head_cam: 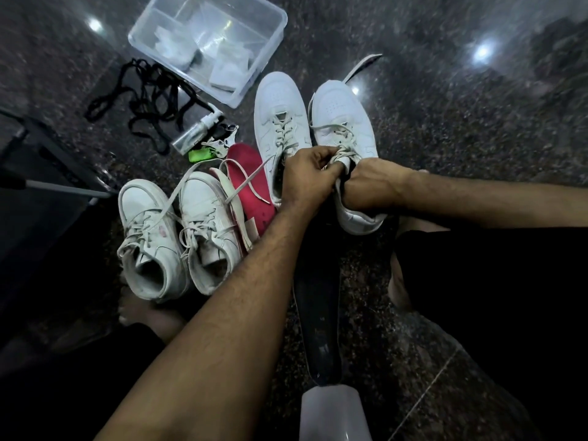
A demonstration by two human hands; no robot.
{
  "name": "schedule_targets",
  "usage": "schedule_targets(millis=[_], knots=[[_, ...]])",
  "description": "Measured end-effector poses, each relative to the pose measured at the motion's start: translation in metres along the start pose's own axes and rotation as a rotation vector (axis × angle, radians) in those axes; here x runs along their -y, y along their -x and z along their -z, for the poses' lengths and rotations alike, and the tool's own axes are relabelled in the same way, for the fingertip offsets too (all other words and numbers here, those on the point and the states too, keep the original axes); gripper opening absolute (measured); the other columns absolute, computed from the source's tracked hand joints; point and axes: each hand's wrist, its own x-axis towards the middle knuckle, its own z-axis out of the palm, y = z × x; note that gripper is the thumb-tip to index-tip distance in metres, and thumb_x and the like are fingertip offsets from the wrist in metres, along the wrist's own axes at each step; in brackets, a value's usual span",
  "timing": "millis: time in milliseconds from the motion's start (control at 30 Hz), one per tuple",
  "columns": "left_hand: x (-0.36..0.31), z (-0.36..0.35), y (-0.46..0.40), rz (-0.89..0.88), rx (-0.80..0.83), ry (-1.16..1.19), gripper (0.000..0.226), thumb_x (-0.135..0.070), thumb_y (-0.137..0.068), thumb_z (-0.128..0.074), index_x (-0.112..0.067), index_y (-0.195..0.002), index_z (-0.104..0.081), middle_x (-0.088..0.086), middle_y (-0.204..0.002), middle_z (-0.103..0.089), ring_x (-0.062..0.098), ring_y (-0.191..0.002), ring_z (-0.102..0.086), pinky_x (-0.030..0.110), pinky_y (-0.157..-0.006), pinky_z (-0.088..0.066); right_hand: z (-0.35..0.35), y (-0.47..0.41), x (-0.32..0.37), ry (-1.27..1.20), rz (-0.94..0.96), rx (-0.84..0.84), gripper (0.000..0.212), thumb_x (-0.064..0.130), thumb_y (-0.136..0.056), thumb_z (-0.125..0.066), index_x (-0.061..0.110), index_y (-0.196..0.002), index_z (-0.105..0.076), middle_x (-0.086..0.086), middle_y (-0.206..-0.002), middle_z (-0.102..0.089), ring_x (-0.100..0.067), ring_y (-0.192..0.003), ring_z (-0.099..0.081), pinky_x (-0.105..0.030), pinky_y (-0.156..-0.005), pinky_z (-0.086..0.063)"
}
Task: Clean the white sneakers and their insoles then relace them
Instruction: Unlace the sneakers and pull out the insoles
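Dark speckled floor point(445, 128) under shoes. Lace point(342, 152) pinched by left hand point(307, 176); sneaker point(345, 135) gripped at collar by right hand point(370, 186). Lace best pulled slowly, shoe held steady.

glossy speckled stone floor point(445, 128), clear plastic box point(210, 43), smooth white leather-like sneakers point(343, 122).

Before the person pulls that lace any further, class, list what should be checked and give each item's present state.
1. Left hand pinches the lace: ok.
2. Right hand steadies the sneaker at its collar: ok.
3. Lace ends even: cannot tell, hidden by the fingers.
4. Red insole back inside a shoe: not ok, it lies on the floor.
5. Spray bottle within reach: ok, it lies beside the clear box.
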Motion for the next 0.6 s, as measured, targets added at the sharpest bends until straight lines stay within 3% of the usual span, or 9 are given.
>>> schedule_targets(millis=[100, 267, 467, 600], knots=[[0.000, 0.000, 0.000, 0.010, -0.002, 0.000, 0.030, -0.026, -0.072, -0.074, -0.018, -0.100, -0.080, -0.011, -0.086, -0.077, -0.001, -0.082, -0.072, 0.032, -0.081, -0.060, 0.001, -0.001, -0.003, 0.047, 0.076, 0.035, 0.019, 0.012, -0.088, -0.048, 0.011, -0.096, -0.065, -0.004, -0.097, -0.070, -0.029, -0.087, -0.067, -0.031, -0.063, -0.040], [-0.002, 0.001, 0.000, 0.009, -0.005, -0.004, 0.031, -0.021, -0.073, -0.076, -0.016, -0.104, -0.079, -0.009, -0.091, -0.078, -0.003, -0.084, -0.071, 0.029, -0.084, -0.059, -0.005, 0.002, -0.005, 0.069, 0.074, -0.102, 0.009, 0.013, -0.080, -0.057, 0.014, -0.081, -0.066, -0.003, -0.076, -0.069, -0.025, -0.067, -0.067, -0.030, -0.052, -0.036], [-0.004, 0.001, 0.003, -0.046, -0.042, -0.092, 0.028, -0.024, -0.075, -0.072, -0.018, -0.101, -0.079, -0.006, -0.091, -0.078, 0.001, -0.084, -0.071, 0.031, -0.080, -0.058, -0.003, 0.010, 0.001, -0.062, -0.117, -0.034, 0.022, 0.018, -0.093, -0.045, 0.018, -0.101, -0.066, 0.000, -0.098, -0.069, -0.023, -0.090, -0.067, -0.032, -0.058, -0.039], [-0.007, -0.002, 0.009, -0.118, -0.076, -0.205, 0.030, -0.029, -0.080, -0.068, -0.021, -0.106, -0.078, -0.004, -0.100, -0.077, 0.006, -0.092, -0.071, 0.027, -0.080, -0.056, 0.005, 0.017, 0.009, 0.121, -0.057, 0.018, 0.025, 0.015, -0.095, -0.045, 0.020, -0.102, -0.068, 0.002, -0.102, -0.070, -0.021, -0.095, -0.066, -0.030, -0.058, -0.035]])
